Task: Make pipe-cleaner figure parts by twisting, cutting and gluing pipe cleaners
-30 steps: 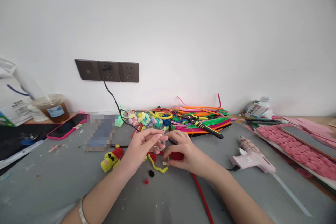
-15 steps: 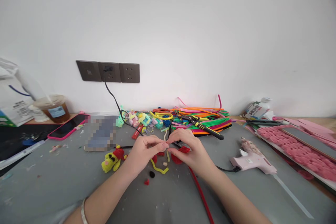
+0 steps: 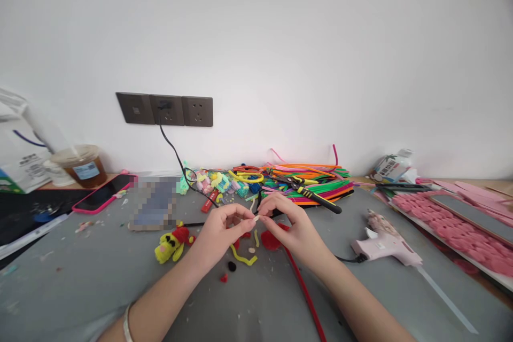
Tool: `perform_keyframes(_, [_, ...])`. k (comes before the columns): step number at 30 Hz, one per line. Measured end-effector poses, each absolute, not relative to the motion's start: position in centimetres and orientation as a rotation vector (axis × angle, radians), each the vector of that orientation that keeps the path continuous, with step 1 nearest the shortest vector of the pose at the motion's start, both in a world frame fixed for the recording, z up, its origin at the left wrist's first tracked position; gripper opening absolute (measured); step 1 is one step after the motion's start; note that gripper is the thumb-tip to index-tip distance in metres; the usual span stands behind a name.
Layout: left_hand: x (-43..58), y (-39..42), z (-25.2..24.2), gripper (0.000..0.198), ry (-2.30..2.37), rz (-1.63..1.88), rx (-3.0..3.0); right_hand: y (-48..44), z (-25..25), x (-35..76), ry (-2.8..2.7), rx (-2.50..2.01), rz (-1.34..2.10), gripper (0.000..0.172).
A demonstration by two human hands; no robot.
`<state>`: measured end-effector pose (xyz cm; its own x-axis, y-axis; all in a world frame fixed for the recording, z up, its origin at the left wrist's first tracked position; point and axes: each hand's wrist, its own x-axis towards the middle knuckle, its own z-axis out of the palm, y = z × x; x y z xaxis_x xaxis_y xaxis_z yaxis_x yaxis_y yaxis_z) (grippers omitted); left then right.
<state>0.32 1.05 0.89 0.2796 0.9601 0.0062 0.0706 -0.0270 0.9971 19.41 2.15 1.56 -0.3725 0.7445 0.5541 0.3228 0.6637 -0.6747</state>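
My left hand (image 3: 225, 231) and my right hand (image 3: 292, 227) meet over the middle of the table. Between their fingertips they pinch a small cream pipe cleaner piece (image 3: 256, 218). Under and beside the hands lie a yellow pipe cleaner (image 3: 245, 261), a fuzzy red piece (image 3: 271, 241) partly hidden by my right hand, and a cream bit (image 3: 251, 250). A black pompom (image 3: 232, 266) and a red scrap (image 3: 223, 278) are nearer to me. Left of my left wrist lies a yellow fuzzy figure (image 3: 168, 246) with a red part on top.
A bundle of coloured pipe cleaners (image 3: 320, 192) and pliers (image 3: 316, 199) lie by the wall. At right are a pink glue gun (image 3: 385, 243) and its cord. A long red pipe cleaner (image 3: 304, 294) runs towards me. Leftward sit a phone (image 3: 105, 194) and a drink cup (image 3: 82, 165).
The fingertips have shifted slightly and parted a little, so the cream piece between them shows more. Things on the table look unmoved.
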Motion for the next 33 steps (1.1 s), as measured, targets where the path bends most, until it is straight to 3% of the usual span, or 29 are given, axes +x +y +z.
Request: perform_keyframes(33, [0.74, 0.56, 1.44, 0.019, 1.094, 1.135, 1.595, 1.68, 1.74, 19.35, -1.977, -0.853, 0.404, 0.015])
